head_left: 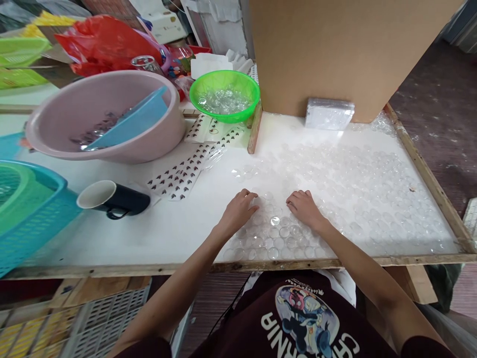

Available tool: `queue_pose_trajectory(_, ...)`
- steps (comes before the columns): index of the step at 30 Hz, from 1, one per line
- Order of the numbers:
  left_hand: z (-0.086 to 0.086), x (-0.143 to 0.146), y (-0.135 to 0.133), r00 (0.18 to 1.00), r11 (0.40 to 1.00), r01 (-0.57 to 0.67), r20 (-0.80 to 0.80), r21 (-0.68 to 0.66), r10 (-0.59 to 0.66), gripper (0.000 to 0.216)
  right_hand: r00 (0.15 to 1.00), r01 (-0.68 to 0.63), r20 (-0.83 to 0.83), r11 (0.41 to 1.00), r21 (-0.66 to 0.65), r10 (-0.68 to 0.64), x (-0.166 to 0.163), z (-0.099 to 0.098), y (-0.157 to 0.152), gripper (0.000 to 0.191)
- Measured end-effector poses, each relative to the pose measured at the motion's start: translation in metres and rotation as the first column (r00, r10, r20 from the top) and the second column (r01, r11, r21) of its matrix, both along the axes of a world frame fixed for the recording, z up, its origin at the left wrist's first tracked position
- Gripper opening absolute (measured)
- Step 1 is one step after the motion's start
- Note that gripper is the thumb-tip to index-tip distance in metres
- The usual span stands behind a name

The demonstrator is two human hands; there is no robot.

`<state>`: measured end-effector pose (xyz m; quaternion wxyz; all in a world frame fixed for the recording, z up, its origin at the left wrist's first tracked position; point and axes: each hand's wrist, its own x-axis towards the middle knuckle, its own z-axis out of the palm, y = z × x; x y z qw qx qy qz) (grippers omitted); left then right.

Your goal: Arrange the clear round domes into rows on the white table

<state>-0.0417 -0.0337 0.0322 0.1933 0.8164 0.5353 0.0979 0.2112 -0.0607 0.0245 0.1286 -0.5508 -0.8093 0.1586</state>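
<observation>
Many clear, round, flat-domed pieces [274, 243], like glass or plastic cabochons, lie close together on the white tabletop in front of me. At the left border of this group is my left hand [240, 209], its thumb and bent fingers apart, with nothing seen in it. My right hand [303, 206] rests across from it among the same clear pieces. Its fingers are bent and a little spread, their tips at the table surface, and I see no piece held. One piece between the hands [275, 221] reflects the light brightly.
Wooden strips [428, 179] edge the table. Leftward stand a dark mug [130, 199] on its side, a pink basin [149, 144], a teal basket [44, 219] and printed sticker sheets [182, 174]. Behind are a green bowl [231, 118], a cardboard panel [335, 49] and a wrapped stack [330, 114].
</observation>
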Motion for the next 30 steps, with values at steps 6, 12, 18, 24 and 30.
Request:
queue_pose_trajectory(6, -0.005, 0.007, 0.002, 0.998, 0.997, 0.055, 0.017, 0.048, -0.056, 0.027, 0.996, -0.076, -0.048, 0.997, 0.023, 0.077, -0.009, 0.005, -0.002, 0.02)
queue_pose_trajectory(12, -0.009, 0.004, 0.004, 0.998, 0.998, 0.015, 0.061, 0.053, -0.019, 0.031, 0.992, -0.128, -0.019, 0.991, 0.028, 0.128, -0.029, -0.001, 0.012, 0.026)
queue_pose_trajectory(18, -0.009, 0.002, -0.001, 0.997, 0.995, 0.015, 0.069, 0.094, -0.021, 0.029, 0.992, -0.109, -0.059, 0.994, -0.014, 0.108, -0.036, -0.002, 0.023, 0.02)
queue_pose_trajectory(24, -0.005, 0.02, -0.006, 0.979, 0.978, 0.174, 0.088, 0.115, -0.184, 0.026, 0.976, 0.079, -0.198, 0.993, -0.09, -0.096, -0.026, 0.0, 0.023, 0.025)
queue_pose_trajectory(30, -0.004, 0.029, -0.005, 0.941, 0.938, 0.329, 0.045, 0.111, -0.335, 0.014, 0.992, -0.014, -0.125, 1.0, -0.001, 0.014, -0.018, 0.007, 0.002, 0.019)
